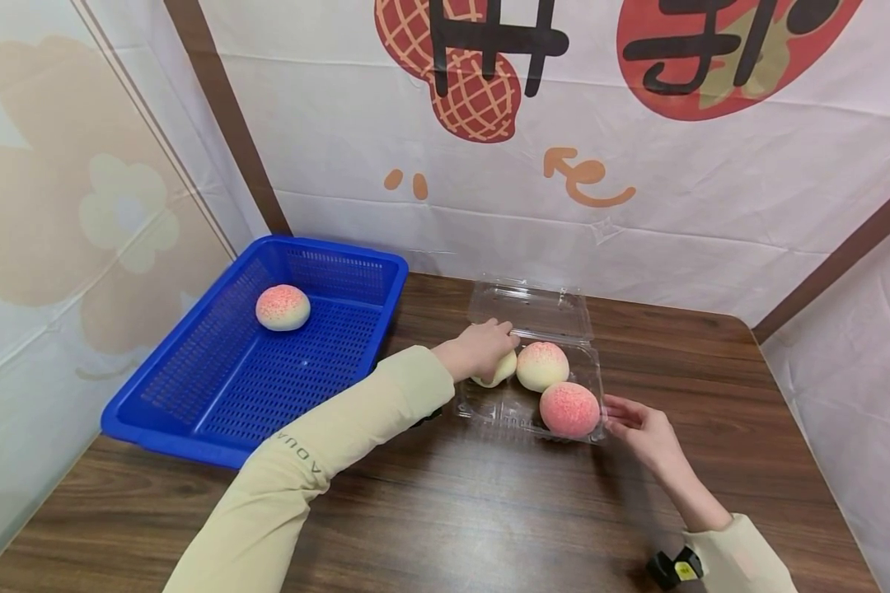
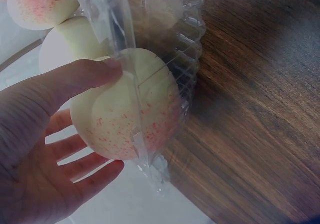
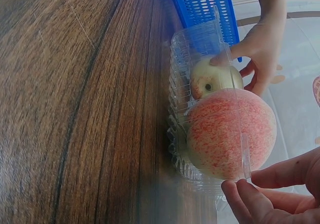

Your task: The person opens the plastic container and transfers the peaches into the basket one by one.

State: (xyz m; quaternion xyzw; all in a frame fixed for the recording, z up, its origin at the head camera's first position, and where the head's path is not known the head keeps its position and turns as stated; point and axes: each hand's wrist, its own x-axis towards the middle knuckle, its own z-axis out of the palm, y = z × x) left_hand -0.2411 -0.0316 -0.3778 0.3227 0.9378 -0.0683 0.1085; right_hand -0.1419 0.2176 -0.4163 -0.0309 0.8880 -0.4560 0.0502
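A clear plastic clamshell container [image 1: 482,405] stands on the table with its lid [image 1: 530,309] folded back. Inside its left part, my left hand [image 1: 482,350] grips a pale peach [image 2: 125,114], thumb on one side and fingers round the other. Two more peaches share the container: a pale one with a pink top [image 1: 542,367] and a pinker one [image 1: 569,409] at the front right. At the container's right front corner, my right hand [image 1: 645,432] pinches the rim between thumb and fingers, seen close in the right wrist view.
To the left stands a blue plastic basket [image 1: 255,455] with perforated walls, holding one peach [image 1: 283,308]. Wood-grain table [image 1: 475,519] surface lies in front of the container. A printed cloth [image 1: 326,165] hangs behind the table and at its sides.
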